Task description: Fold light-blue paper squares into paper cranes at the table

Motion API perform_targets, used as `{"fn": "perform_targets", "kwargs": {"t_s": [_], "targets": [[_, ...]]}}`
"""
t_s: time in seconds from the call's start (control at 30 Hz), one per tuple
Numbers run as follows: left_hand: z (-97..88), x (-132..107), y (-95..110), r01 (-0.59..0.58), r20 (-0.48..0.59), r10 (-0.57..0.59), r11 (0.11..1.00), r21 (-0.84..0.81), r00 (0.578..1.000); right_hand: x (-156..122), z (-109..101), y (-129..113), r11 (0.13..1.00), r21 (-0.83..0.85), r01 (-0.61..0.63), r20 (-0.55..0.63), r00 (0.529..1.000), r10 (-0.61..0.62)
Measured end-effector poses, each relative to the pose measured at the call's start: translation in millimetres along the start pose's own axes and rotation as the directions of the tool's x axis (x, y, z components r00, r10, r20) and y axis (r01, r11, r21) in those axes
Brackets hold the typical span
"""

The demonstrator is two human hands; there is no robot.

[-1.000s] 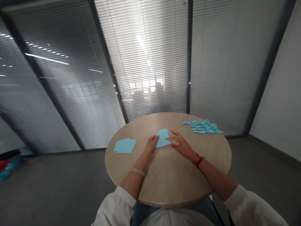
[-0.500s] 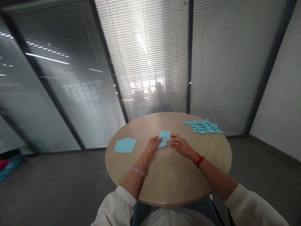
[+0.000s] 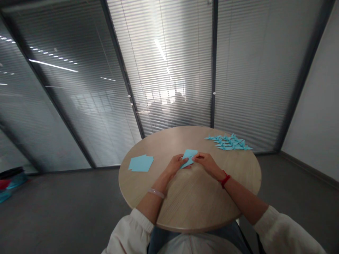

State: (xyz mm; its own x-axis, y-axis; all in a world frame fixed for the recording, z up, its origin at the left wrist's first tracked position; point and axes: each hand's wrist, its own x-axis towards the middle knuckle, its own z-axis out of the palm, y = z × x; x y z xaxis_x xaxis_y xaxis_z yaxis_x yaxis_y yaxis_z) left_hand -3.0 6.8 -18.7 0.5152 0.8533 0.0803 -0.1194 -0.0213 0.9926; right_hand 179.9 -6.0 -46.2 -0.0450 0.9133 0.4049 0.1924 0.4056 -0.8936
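Between my hands is a small light-blue piece of folded paper [image 3: 190, 153], held just over the middle of the table. My left hand [image 3: 176, 164] grips its left side, the thumb lying across the top. At the right edge, the thumb and fingers of my right hand [image 3: 207, 162] pinch the paper. Its lower part is partly covered by my fingers, so the folds there are hard to make out.
The round wooden table [image 3: 196, 204] has several flat blue paper sheets [image 3: 141, 164] on its left. Rows of folded blue paper cranes [image 3: 230, 142] stand at the back right. Glass panels with blinds [image 3: 174, 63] rise behind the table.
The folded paper has shifted slightly right and tilted clockwise. My left hand has moved right with it, and my right fingers have drawn together into a pinch on its edge.
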Motion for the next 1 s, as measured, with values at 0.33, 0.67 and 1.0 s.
{"fn": "perform_targets", "kwargs": {"t_s": [0.33,0.67,1.0], "targets": [[1.2,1.2,-1.9,0.025,0.013,-0.025,1.0,0.006,1.0,-0.1,0.1,0.3,1.0,-0.008,-0.02,-0.042,0.999,0.02],[-1.5,3.8,-6.2,0.044,-0.02,-0.042,0.994,0.098,0.999,-2.9,3.3,-0.8,0.994,0.107,-0.008,-0.031,0.999,0.011],[-3.0,3.2,-6.7,0.053,-0.025,-0.05,0.989,0.14,0.998,-2.8,2.9,0.6,0.982,0.185,-0.033,0.024,0.999,0.029]]}}
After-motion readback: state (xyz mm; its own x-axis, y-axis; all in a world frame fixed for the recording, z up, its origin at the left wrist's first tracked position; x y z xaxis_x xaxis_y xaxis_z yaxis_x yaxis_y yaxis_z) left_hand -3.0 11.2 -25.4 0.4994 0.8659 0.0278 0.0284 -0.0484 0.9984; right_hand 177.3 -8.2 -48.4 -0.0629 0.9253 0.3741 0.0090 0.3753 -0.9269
